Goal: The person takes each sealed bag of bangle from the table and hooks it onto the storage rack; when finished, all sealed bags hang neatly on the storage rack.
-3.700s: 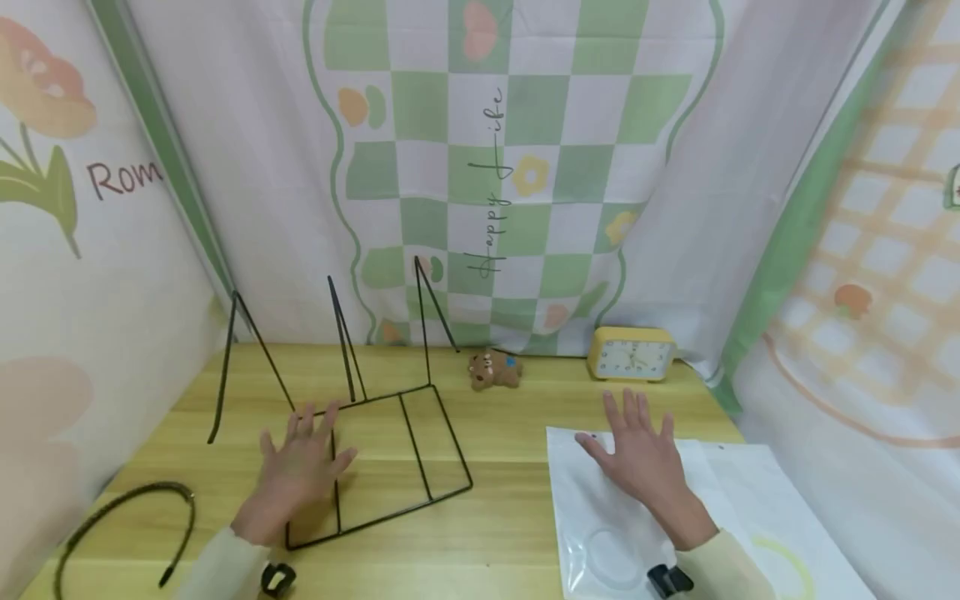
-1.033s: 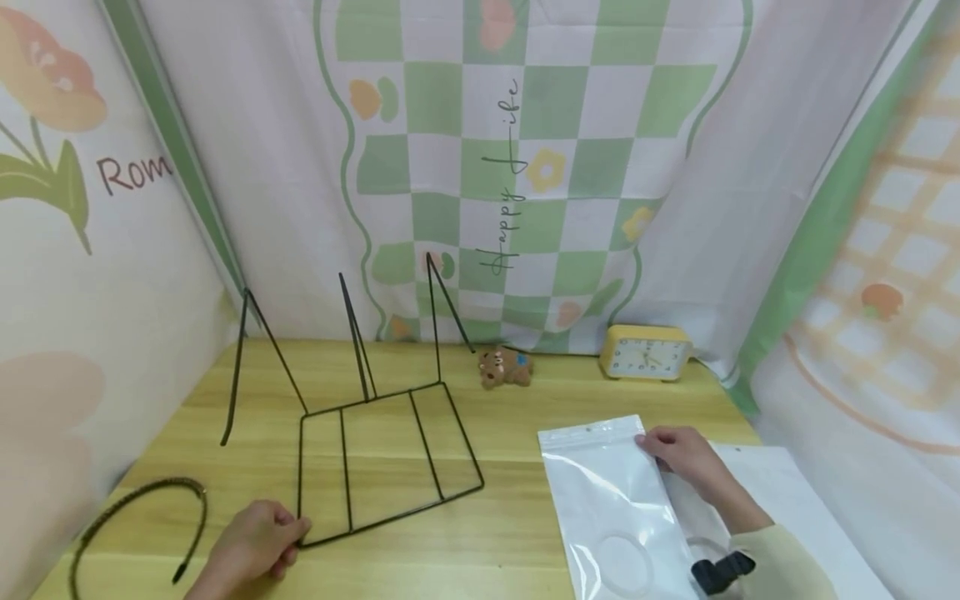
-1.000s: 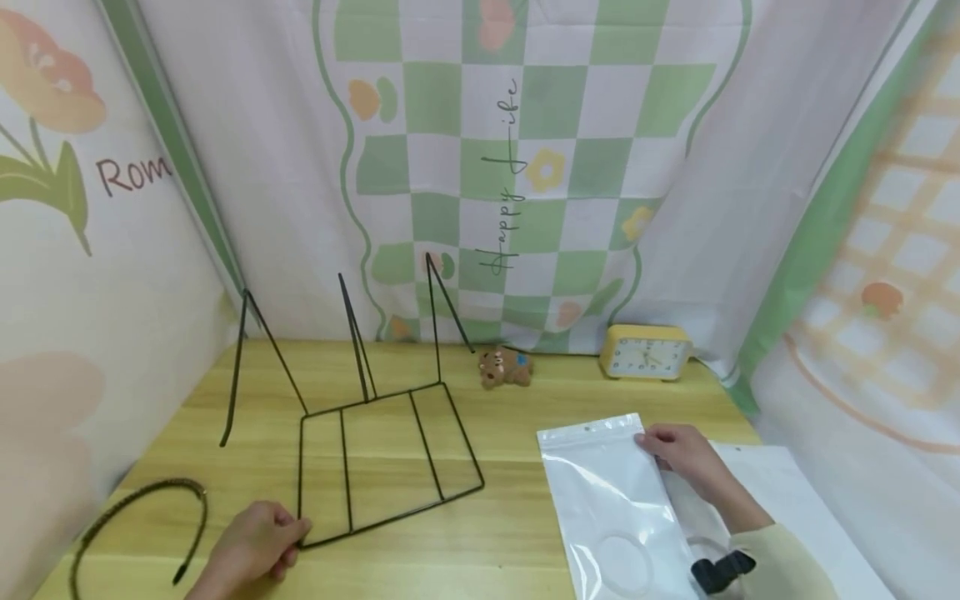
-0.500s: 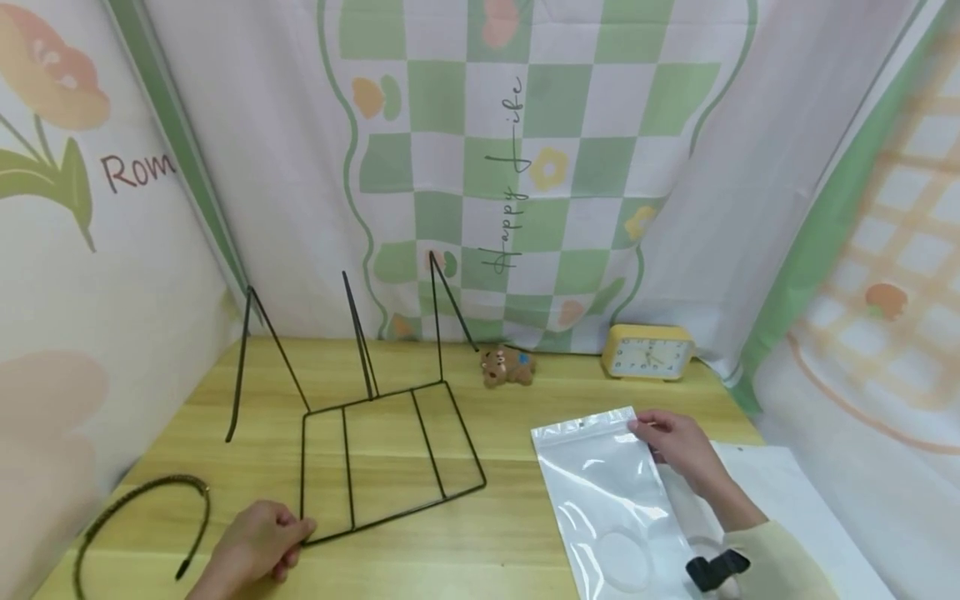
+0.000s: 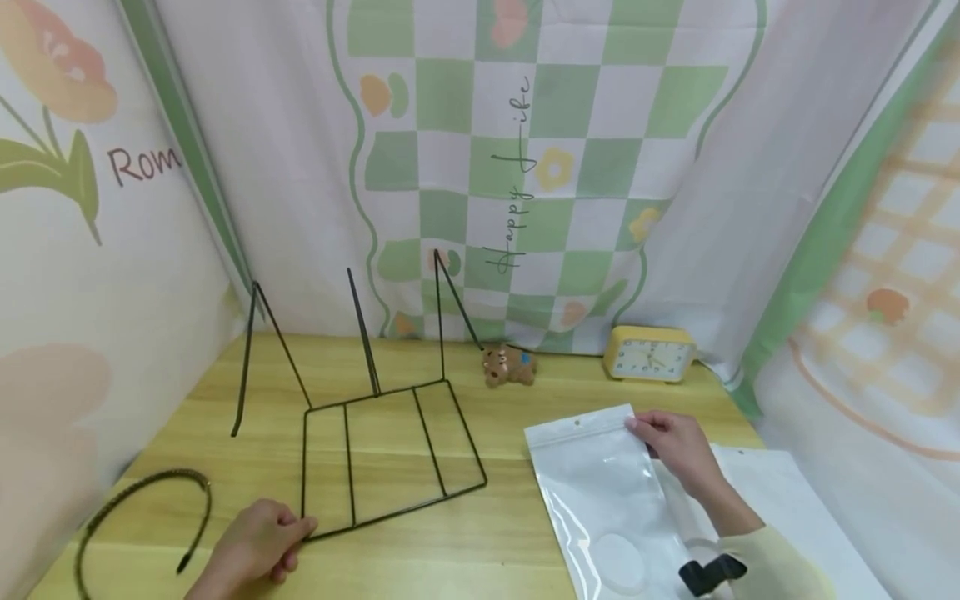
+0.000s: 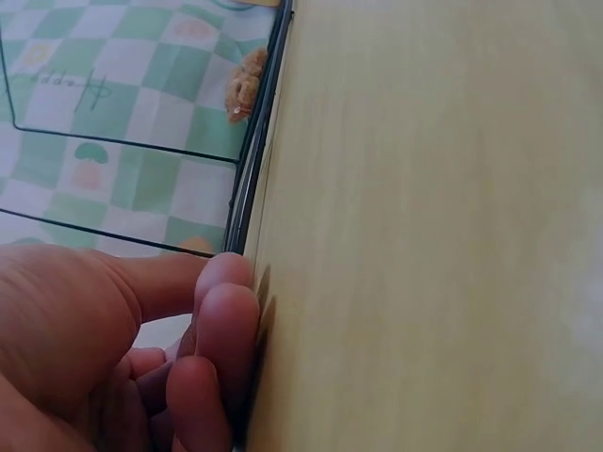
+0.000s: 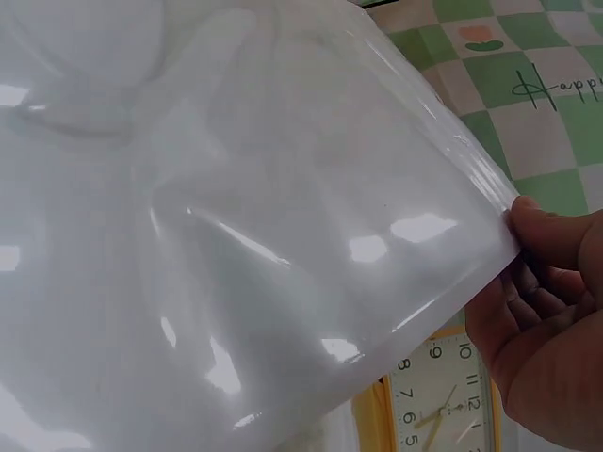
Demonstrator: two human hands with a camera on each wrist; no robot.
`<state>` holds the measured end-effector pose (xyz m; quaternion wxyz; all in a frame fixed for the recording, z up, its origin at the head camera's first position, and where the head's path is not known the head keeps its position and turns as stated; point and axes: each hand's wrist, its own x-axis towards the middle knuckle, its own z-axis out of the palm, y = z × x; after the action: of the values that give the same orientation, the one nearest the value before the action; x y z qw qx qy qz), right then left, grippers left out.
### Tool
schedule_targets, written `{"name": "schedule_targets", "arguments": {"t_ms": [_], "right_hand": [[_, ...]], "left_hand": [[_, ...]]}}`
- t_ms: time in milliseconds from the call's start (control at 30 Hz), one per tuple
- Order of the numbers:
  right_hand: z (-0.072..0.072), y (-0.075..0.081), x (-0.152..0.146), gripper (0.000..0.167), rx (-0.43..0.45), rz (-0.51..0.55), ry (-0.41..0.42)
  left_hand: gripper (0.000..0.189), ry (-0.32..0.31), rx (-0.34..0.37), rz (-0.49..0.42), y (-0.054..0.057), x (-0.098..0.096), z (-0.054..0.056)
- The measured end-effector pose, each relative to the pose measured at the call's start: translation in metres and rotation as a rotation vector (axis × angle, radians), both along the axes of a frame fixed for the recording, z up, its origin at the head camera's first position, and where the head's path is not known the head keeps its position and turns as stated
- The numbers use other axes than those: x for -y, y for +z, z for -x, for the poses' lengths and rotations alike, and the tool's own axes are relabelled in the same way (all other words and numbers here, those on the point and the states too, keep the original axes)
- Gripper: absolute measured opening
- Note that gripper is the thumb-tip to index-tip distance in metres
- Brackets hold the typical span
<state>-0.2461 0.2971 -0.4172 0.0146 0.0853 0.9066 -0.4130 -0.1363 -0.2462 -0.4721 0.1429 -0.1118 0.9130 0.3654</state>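
"Happy Life" runs up the checked curtain (image 5: pixel 442 100); "Rom" marks the left panel (image 5: pixel 142 250). On the wooden table (image 5: pixel 420 571), the left hand (image 5: pixel 258 537), fingers curled, pinches the black wire rack's (image 5: pixel 349 467) near-left corner; rightward, the right hand (image 5: pixel 678 446) pinches a white zip-seal pouch's (image 5: pixel 592 492) top corner. Numerals ring the yellow desk clock (image 5: pixel 649 354).

Brown bear figure (image 5: pixel 512 366) left of a yellow clock (image 5: pixel 649 355)

2 hands (image 5: pixel 258 540) (image 5: pixel 681 450), 1 rack (image 5: pixel 349 465), 1 clock (image 5: pixel 649 357), seemingly 2 bags (image 5: pixel 588 479) (image 5: pixel 783 500).

White pouch (image 5: pixel 596 492) partly off-frame
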Motion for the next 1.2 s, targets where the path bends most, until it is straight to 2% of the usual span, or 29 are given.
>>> {"name": "schedule_targets", "arguments": {"t_ms": [200, 500, 667, 833, 967, 1067, 1200], "right_hand": [[-0.004, 0.006, 0.012, 0.046, 0.016, 0.024, -0.014], [-0.012, 0.020, 0.042, 0.048, -0.090, 0.073, 0.048], [-0.020, 0.033, 0.067, 0.038, -0.153, 0.185, 0.089], [-0.029, 0.043, 0.099, 0.027, -0.200, 0.390, 0.220], [-0.034, 0.046, 0.125, 0.020, -0.201, 0.559, 0.346], [-0.036, 0.047, 0.140, 0.018, -0.184, 0.625, 0.409], [-0.038, 0.050, 0.156, 0.019, -0.162, 0.648, 0.454]], "left_hand": [[0.036, -0.028, -0.025, -0.006, 0.001, 0.001, -0.002], [0.034, -0.032, -0.048, -0.031, 0.001, 0.000, -0.003], [0.034, -0.043, -0.060, -0.025, 0.000, 0.001, -0.003], [0.033, -0.046, -0.067, -0.023, 0.001, 0.002, -0.003], [0.033, -0.064, -0.092, -0.030, 0.000, 0.003, -0.004], [0.032, -0.076, -0.101, -0.034, -0.002, 0.003, -0.004], [0.032, -0.079, -0.104, -0.029, -0.002, 0.003, -0.003]]}}
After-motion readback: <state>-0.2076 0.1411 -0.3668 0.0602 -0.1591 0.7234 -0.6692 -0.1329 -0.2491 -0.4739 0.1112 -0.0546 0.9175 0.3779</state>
